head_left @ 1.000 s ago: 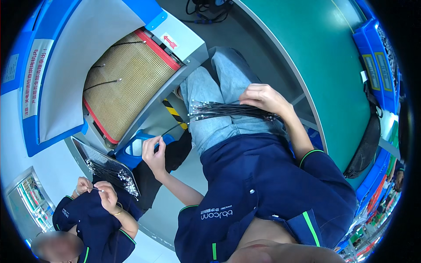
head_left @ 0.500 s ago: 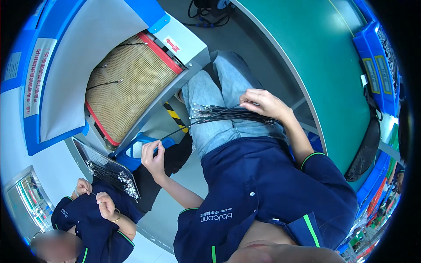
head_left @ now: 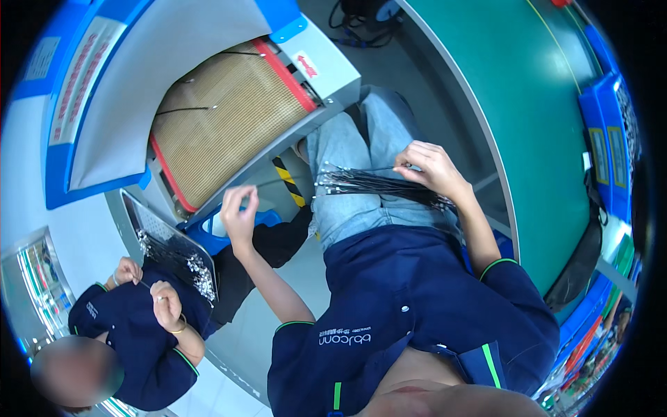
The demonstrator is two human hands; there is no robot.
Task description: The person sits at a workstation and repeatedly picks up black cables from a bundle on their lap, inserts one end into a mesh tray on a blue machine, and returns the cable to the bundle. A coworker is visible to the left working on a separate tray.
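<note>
Two hands belong to the seated person whose head carries the camera, and both are busy with thin black wires. The right hand (head_left: 432,167) rests on a bundle of black wires (head_left: 379,184) lying across the lap of light blue jeans (head_left: 347,201); its thumb and fingertips are pressed together in a pinching grip on wire near the bundle's right end. The bundle runs roughly crosswise over the thighs, with small silvery tips fanned out at its left end.

The left hand (head_left: 240,215) is raised off the lap, well apart from the bundle, out toward the machine. Its thumb and forefinger are pressed together at the top; a very fine strand seems to lead from there toward the bundle, though it is too thin to be sure the grip holds it.

Just beyond the left hand stands a grey machine with a tan mesh conveyor belt (head_left: 215,125) edged in red, and a few single black wires lie on the mesh. A wide green counter (head_left: 528,111) curves past the person's right side, with blue bins (head_left: 604,146) at its far edge.

Lower left, a co-worker in a dark blue uniform sits beside a perforated metal tray (head_left: 163,240) that carries more silver-tipped wires; that person's hands (head_left: 167,306) are close to the tray's lower edge.
</note>
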